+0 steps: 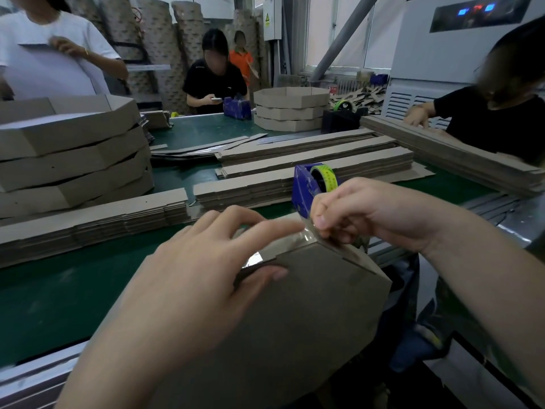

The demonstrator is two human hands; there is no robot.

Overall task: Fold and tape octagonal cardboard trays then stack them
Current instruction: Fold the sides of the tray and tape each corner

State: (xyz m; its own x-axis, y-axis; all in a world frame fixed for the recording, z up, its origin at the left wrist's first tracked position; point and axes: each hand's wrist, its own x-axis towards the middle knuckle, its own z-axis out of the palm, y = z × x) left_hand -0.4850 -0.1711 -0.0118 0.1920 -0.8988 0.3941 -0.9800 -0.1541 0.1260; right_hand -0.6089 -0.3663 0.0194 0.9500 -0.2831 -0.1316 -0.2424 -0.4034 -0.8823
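A folded brown cardboard tray [318, 293] stands on edge at the near side of the green table, its top corner between my hands. My left hand [188, 278] holds the tray's upper edge, thumb on the outer face and fingers over the top. A strip of clear tape [298, 240] lies over the corner. My right hand [362, 214] pinches the end of that tape just above the corner. A blue tape dispenser [306, 187] with a yellow-green roll stands right behind my right hand.
Flat cardboard strips [309, 163] lie in piles across the green table [59, 287]. Stacked finished trays [73, 154] stand at the left, another stack [290, 110] at the back. Several people work around the table; one person's arm [421, 113] rests on strips at the right.
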